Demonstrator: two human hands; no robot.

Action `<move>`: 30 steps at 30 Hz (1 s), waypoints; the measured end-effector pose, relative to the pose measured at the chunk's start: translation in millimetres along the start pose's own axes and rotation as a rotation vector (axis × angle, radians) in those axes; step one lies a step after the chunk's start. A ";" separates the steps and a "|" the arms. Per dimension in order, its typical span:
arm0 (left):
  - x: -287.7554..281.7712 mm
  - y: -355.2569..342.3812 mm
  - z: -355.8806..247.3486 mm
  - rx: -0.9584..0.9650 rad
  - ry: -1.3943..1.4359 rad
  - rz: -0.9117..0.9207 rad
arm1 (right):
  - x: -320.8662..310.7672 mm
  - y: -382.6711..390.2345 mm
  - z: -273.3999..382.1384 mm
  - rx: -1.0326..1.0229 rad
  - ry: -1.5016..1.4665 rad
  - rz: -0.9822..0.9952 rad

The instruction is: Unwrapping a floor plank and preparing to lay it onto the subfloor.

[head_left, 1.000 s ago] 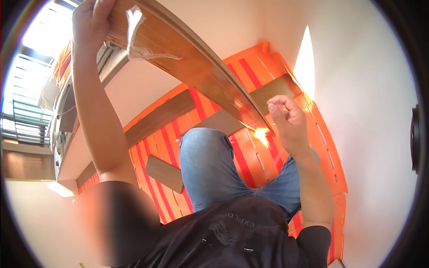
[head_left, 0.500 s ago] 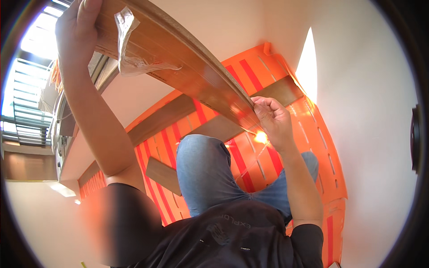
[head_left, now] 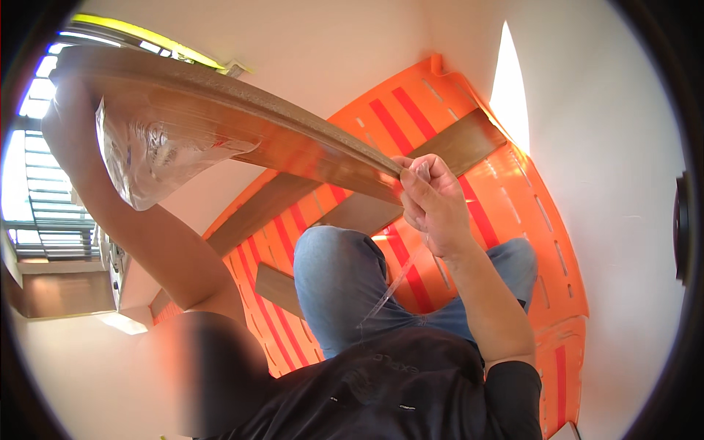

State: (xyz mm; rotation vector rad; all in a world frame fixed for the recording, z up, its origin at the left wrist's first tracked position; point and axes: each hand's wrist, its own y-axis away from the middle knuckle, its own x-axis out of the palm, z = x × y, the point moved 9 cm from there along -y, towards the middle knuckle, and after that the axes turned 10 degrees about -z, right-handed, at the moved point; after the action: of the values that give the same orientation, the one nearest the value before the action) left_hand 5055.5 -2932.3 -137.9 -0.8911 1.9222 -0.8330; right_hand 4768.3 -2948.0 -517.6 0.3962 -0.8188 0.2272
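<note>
One brown plank point(head_left: 301, 147), held aslant above an orange floor sheet point(head_left: 517, 194), long axis descending rightward from the gripping left hand point(head_left: 67, 110) to the right hand point(head_left: 440, 209), pinched round clear plastic strip point(head_left: 396, 284) at its lower end.
</note>
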 end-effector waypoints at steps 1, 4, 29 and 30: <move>-3.4 7.2 8.2 -0.105 -0.022 -0.118 | -2.0 -1.7 -3.0 -0.001 -0.007 -0.004; 3.8 17.9 -20.6 0.355 -0.165 0.004 | -1.3 -3.5 -6.0 -0.016 -0.052 0.038; -30.5 13.4 14.9 0.256 -0.033 0.042 | 2.5 5.2 -7.8 -0.018 0.004 0.048; -30.9 14.3 20.1 0.147 0.122 0.022 | 0.0 5.8 -5.6 -0.046 0.091 -0.002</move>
State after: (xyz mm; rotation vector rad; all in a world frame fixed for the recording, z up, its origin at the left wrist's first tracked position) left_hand 5081.6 -2903.5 -145.5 -0.7439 1.9432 -1.0218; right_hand 4770.0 -2940.4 -519.6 0.3415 -0.7329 0.2222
